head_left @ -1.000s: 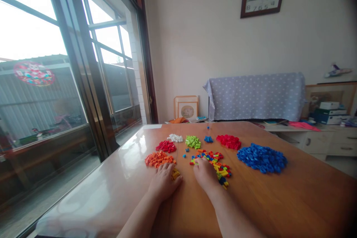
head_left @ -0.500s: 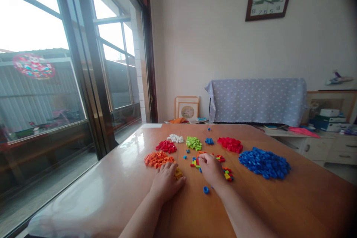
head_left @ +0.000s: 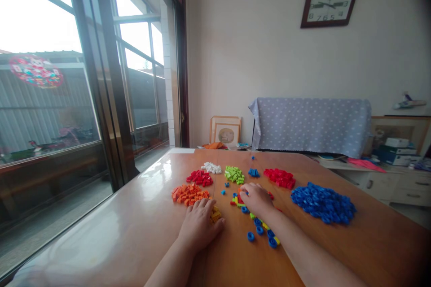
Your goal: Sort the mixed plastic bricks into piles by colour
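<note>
My left hand (head_left: 201,222) lies palm down with its fingers extended and thumb apart, partly covering a small heap of yellow toy bricks (head_left: 216,214). My right hand (head_left: 257,199) is over a loose spread of mixed bricks (head_left: 239,202) in red, green, yellow and blue. Its fingers are bent together among them; whatever they grip is hidden. Blue ring-shaped pieces (head_left: 259,230) and a few yellow and green bricks lie under and beside the right wrist. A single blue ring (head_left: 250,236) sits nearer me, between my forearms.
Sorted heaps of orange (head_left: 188,194), dark red (head_left: 199,178), white (head_left: 211,168) and lime green bricks (head_left: 235,174) stand beyond my hands. Small blue pieces (head_left: 253,172), red bricks (head_left: 279,177) and a large blue heap (head_left: 322,203) are right of them on the wooden table (head_left: 128,233).
My right forearm has shifted rightward, and several blue rings with yellow and green bricks now show on its near left side. My left hand stays by the yellow heap. The view has shifted slightly.
</note>
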The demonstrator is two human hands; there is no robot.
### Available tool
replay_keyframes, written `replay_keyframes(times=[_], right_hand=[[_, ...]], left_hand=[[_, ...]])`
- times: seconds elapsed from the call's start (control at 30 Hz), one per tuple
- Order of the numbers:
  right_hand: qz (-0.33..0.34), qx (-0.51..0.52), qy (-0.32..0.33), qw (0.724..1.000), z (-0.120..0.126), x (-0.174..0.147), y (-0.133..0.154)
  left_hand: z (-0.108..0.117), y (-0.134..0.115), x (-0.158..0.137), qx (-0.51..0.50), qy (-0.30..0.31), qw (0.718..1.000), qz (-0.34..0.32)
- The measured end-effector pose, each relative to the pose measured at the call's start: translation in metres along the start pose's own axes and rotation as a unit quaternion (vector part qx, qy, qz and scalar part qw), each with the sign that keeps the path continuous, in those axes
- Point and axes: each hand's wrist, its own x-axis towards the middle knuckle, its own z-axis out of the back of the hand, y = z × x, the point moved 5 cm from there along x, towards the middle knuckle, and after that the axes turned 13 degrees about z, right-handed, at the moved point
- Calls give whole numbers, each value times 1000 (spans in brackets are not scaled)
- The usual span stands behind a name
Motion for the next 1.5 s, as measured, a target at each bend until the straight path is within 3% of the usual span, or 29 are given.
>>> replay_keyframes(times=[0.17,0.27,0.53,0.77,0.97,1.13,1.27,1.5], right_hand=[[81,-19,111,990,-18,14,23],[94,-19,135,986,-23,17,28],[66,-23,115,991,-16,10,7],[-2,-3,61,998,-10,29,-29],[17,-1,103,995,-21,33,-27],[17,22,95,995,-17,24,-29],[-1,73,66,995,-4,21,-51],[-97,132,-9,987,11,0,-122]], left_hand=[[0,-1,-1,-1,1,1000,-2],[0,-1,0,-7,-1,1000,-9],[-1,1,1,-11,6,1000,3],[-3,2,2,-17,5,1000,1],[-1,1,2,-14,10,1000,7],[-4,2,3,-5,3,1000,3],[-6,4,5,1,0,1000,-1],[-7,4,5,10,2,1000,-5]])
